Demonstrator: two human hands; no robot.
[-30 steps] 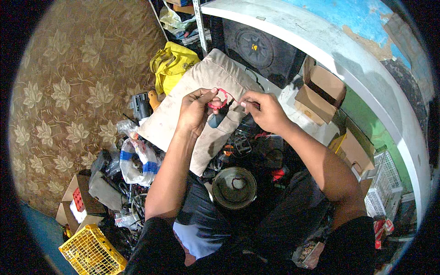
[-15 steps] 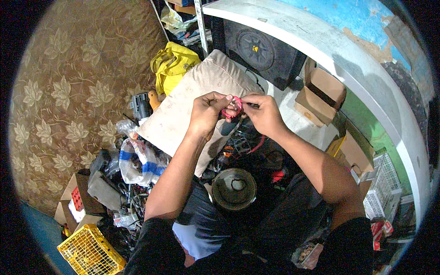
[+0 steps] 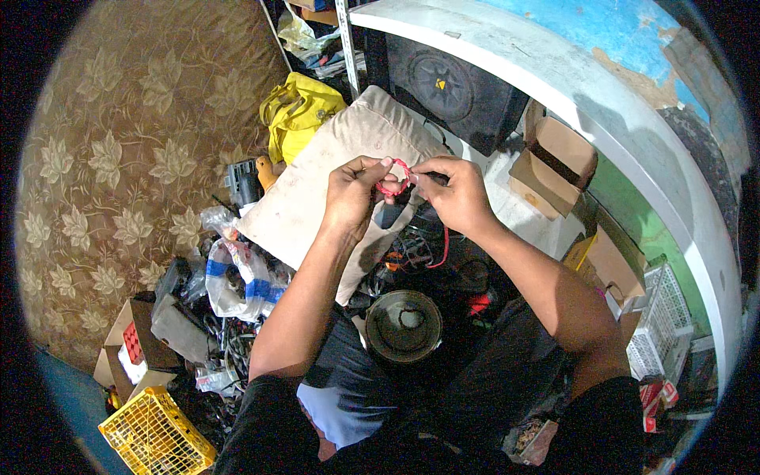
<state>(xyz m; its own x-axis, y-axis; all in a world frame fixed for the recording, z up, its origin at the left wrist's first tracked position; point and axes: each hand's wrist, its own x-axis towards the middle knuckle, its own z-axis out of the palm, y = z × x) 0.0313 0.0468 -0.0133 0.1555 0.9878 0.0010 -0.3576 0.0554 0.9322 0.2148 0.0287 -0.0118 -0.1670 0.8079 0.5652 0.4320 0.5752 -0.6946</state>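
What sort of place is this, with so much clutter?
Probably a workroom or storeroom: a large black speaker, an open cardboard box near it, and a yellow plastic crate beside a jumble of bits and pieces suggest that.

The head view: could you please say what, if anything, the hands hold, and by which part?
The left hand holds a red ring by its left side; the right hand has its fingers at the right side, their grip unclear.
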